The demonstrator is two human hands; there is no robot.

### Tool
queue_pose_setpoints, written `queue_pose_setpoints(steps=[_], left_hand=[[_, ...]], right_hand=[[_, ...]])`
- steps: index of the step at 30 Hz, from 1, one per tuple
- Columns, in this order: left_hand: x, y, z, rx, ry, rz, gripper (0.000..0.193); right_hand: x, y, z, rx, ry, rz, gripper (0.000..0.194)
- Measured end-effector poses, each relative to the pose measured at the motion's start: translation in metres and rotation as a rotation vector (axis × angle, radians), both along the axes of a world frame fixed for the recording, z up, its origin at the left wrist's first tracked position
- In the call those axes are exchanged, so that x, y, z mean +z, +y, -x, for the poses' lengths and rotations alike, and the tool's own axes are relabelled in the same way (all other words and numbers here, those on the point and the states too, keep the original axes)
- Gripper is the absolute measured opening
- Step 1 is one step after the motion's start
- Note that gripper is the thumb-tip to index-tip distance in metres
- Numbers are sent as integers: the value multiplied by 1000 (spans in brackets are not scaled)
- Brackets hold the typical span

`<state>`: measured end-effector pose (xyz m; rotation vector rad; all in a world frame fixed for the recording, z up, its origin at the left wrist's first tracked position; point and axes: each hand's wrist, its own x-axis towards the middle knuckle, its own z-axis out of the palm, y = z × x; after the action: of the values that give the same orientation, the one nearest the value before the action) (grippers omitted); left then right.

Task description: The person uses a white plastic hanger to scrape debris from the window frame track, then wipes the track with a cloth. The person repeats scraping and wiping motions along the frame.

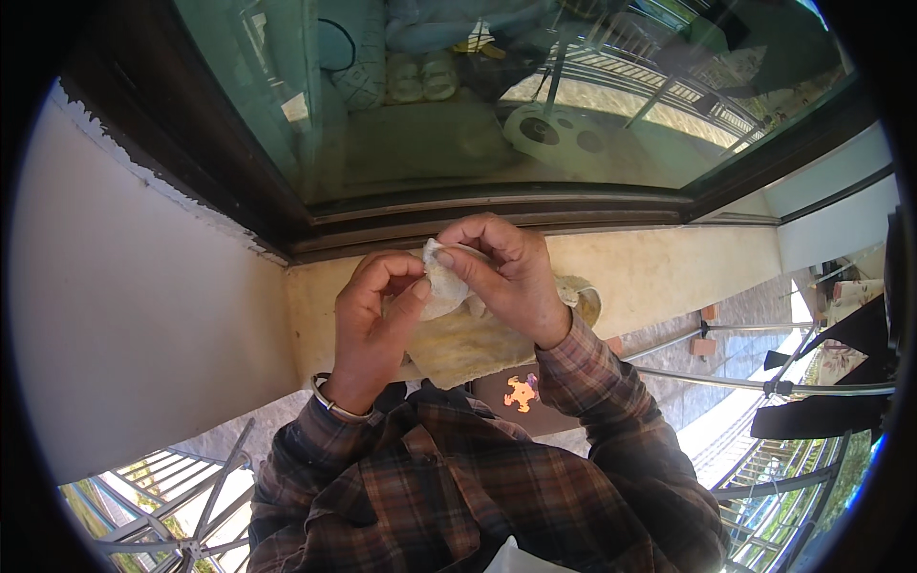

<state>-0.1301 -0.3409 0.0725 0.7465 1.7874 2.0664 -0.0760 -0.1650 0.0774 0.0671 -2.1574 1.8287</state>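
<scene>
A small piece of thin, whitish material (445, 283), perhaps cloth, is held up between my two hands. My left hand (376, 322) pinches its left edge between thumb and bent fingers. From the other side my right hand (505, 276) grips the upper part, the thumb lying across its face. Just below, a yellowish, stained cloth (466, 351) lies over the front edge of the pale sill (673, 276). Partly behind my right wrist stands a whitish cup-like container (590, 304), with something pale at its mouth. My palms hide part of the held piece.
A dark-framed glass window (444, 143) rises beyond the sill, with shoes (423, 77) seen through it. A white wall (157, 286) bounds the left. Metal rack bars (716, 379) and brick pieces (703, 347) are at right. A metal railing (165, 501) shows lower left.
</scene>
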Motion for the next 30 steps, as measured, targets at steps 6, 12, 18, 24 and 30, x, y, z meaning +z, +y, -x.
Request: queue_pose_setpoints(steps=[6,12,18,24,30], left_hand=[[9,-2,-6,-6,-232,-92,13],[2,2,-9,140,-295,-126,12],[-1,0,-15,180,-188,-38,10],[-5,-1,-13,146,-77,-17,10],[-7,-3,-15,55,-77,70,8]], right_hand=[[3,-2,-1,19,152,-178,19],[-3,-32,-13,-68,216,-289,32],[-16,-29,-20,25,42,-165,43],[-15,-16,-27,29,-63,26,33],[-14,-12,-26,119,-56,-50,27]])
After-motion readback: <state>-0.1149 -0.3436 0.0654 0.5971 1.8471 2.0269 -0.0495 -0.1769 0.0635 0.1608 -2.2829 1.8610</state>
